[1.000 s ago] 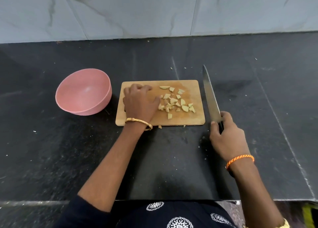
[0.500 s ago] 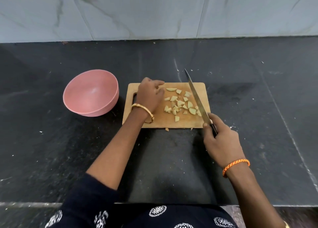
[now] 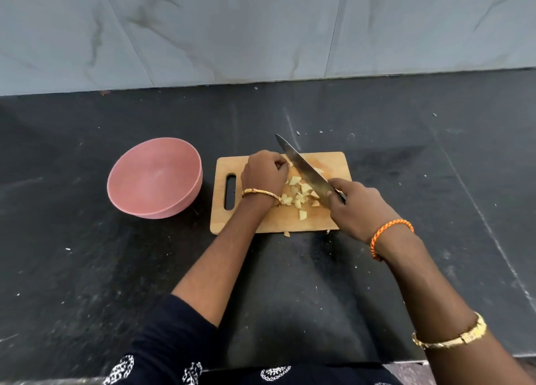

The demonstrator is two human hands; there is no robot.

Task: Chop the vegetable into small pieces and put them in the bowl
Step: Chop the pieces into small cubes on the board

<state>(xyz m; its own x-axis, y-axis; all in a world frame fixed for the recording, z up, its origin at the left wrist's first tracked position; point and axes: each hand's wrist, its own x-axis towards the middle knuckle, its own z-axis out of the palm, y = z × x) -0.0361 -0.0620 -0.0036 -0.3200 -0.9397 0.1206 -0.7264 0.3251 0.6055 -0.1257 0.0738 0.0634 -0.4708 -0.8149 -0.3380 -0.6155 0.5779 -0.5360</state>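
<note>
A wooden cutting board (image 3: 261, 220) lies on the black counter with several small pale vegetable pieces (image 3: 298, 196) piled at its middle. My right hand (image 3: 358, 210) grips a long knife (image 3: 304, 169) whose blade slants over the pieces, tip pointing up-left past the board's far edge. My left hand (image 3: 264, 175) rests curled on the board just left of the blade, fingertips against the pieces; what it may hold is hidden. The pink bowl (image 3: 153, 178), with nothing in it, stands left of the board.
A grey marble-look wall (image 3: 261, 30) rises behind the black counter (image 3: 435, 181). One stray piece (image 3: 286, 234) lies on the counter at the board's near edge. The counter's front edge runs just before my body.
My right hand has swung the knife from the counter right of the board to over the pieces. My left hand has shifted toward the far side of the pile.
</note>
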